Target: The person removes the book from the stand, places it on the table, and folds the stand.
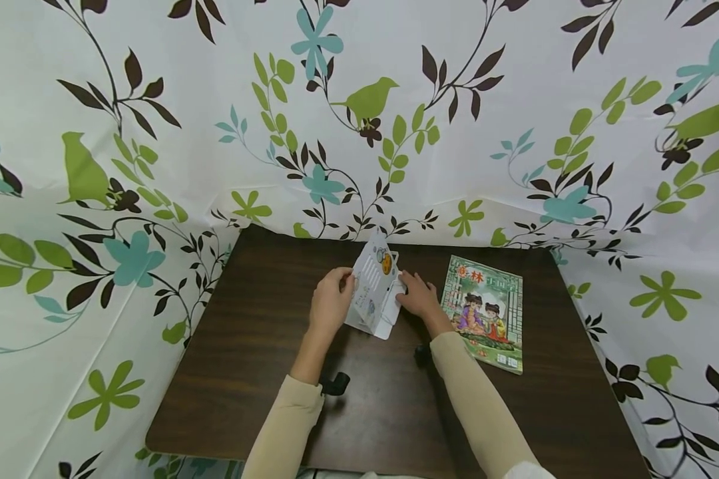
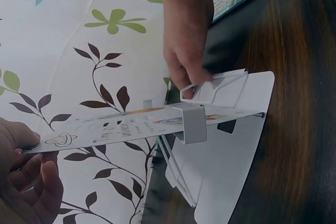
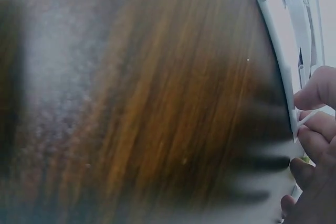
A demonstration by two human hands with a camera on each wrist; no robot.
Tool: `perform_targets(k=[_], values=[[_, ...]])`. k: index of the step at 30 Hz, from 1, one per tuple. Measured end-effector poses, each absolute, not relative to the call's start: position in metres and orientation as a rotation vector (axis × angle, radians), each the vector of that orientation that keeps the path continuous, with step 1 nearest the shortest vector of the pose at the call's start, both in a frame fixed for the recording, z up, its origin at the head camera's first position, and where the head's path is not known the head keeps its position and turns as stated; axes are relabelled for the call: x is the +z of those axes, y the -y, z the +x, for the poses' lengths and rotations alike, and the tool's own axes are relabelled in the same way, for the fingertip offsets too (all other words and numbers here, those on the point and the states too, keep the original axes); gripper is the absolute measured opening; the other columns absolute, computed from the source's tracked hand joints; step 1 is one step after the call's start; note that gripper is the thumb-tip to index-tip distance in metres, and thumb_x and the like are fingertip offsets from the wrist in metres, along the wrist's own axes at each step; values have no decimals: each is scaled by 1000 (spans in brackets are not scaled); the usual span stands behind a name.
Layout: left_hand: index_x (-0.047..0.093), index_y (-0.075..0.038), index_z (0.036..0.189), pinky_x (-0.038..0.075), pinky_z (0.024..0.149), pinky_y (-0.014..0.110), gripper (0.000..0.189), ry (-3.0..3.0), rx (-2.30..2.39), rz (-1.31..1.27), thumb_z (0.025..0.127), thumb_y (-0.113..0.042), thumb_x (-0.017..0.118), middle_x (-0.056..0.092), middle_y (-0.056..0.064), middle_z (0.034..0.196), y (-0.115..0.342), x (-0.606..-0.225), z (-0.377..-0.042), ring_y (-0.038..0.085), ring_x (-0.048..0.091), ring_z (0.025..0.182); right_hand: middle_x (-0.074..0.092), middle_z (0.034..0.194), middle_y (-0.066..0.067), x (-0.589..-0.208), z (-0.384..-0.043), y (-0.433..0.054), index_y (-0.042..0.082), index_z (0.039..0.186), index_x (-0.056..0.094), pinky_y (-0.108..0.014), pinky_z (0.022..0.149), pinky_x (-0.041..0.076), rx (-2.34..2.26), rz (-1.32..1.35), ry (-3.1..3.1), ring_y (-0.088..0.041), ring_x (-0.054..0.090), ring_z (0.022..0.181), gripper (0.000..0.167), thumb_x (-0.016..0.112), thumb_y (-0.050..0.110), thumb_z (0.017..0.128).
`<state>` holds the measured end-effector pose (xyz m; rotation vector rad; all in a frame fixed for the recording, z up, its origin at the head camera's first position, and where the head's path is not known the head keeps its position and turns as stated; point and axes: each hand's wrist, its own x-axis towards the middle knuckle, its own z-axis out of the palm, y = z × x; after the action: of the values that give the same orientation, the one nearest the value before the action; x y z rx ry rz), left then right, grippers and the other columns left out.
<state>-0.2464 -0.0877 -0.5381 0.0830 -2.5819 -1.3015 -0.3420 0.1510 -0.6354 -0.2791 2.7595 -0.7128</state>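
A white folding book stand with printed drawings stands partly unfolded on the brown table. Its printed panel rises at an angle from a flat white base plate. My left hand pinches the panel's outer edge between thumb and fingers. On the stand's other side, my right hand has thumb and fingertips around the edge by a white wire arm. The right wrist view shows that thumb and forefinger closed on the white edge, the other fingers curled beside it.
An illustrated green magazine lies on the table to the right, near my right forearm. Behind the table's far edge hangs a white curtain printed with leaves and birds. Black wrist straps show at both sleeves.
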Motion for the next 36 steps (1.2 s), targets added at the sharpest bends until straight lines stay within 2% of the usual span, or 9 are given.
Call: perform_targets(k=[6, 18, 28, 33, 36], values=[[76, -7, 125, 57, 73, 42, 25, 2551, -1316, 68, 109, -20, 63, 77, 6, 107, 82, -540, -242, 21, 68, 86, 29, 178, -11, -635, -344, -151, 9, 166, 42, -72, 128, 11, -720, -296, -2746, -39, 21, 167, 64, 55, 24, 105], [74, -4, 122, 59, 75, 42, 22, 2522, -1315, 57, 107, -17, 64, 76, 7, 103, 74, -542, -238, 21, 70, 86, 23, 180, -10, -637, -354, -152, 12, 168, 38, -71, 128, 10, -766, -332, -2678, -36, 13, 169, 66, 51, 22, 104], [74, -2, 121, 61, 74, 38, 22, 2461, -1434, 60, 106, -14, 65, 75, 10, 101, 68, -545, -234, 21, 73, 84, 25, 180, -8, -641, -359, -149, 13, 168, 38, -71, 128, 10, -748, -345, -2693, -36, 16, 168, 68, 50, 20, 101], [74, -3, 121, 59, 71, 32, 21, 2449, -1490, 62, 107, -16, 65, 74, 10, 102, 65, -546, -232, 19, 72, 84, 25, 180, -8, -640, -360, -149, 13, 168, 39, -71, 128, 9, -767, -356, -2701, -35, 15, 168, 66, 50, 19, 103], [73, -3, 121, 59, 64, 28, 21, 2440, -1536, 66, 107, -16, 64, 73, 10, 102, 63, -547, -231, 18, 72, 82, 25, 180, -8, -640, -360, -148, 14, 168, 39, -71, 128, 9, -780, -347, -2692, -35, 14, 169, 65, 50, 17, 104]])
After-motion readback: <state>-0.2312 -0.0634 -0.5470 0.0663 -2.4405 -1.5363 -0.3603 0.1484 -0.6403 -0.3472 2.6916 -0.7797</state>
